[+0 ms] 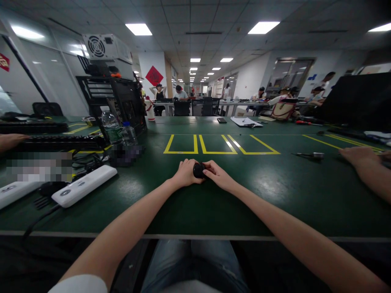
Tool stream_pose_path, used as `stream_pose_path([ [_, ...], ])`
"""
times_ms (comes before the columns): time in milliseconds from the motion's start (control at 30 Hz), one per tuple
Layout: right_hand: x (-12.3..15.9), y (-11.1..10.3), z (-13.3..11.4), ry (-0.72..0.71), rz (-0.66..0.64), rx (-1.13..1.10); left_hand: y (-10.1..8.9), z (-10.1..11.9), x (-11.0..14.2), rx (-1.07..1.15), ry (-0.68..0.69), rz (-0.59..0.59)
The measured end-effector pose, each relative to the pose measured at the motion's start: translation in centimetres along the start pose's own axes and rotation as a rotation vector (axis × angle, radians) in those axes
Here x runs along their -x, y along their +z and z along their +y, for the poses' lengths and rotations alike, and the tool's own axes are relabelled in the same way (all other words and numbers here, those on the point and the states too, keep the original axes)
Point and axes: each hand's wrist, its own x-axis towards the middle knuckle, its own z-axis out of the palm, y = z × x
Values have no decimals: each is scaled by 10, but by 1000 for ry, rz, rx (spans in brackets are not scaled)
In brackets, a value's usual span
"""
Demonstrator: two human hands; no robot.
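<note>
A small black cylindrical object [198,170] is held between my two hands, just above or on the green tabletop [195,211]. It has a round face toward me; its exact kind is too small to make out. My left hand [185,172] wraps round it from the left, fingers on the far side. From the right, my right hand [217,176] pinches its edge with thumb and fingers. Beyond both hands, yellow tape outlines [216,153] mark the table.
On the left lie a white power strip [85,186] with cables, a water bottle [111,127] and a black computer frame [128,97]. A screwdriver-like tool [314,155] lies at right. Other people's hands [362,158] rest at both sides. A clipboard [246,121] and phone [221,120] lie farther back.
</note>
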Motion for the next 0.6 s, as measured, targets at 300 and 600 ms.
stream_pose_path([
  [300, 0, -1, 2, 28, 16, -43, 1, 1, 0, -3, -16, 5],
  [600, -2, -3, 2, 28, -28, -73, 1, 0, -1, -4, -11, 8],
])
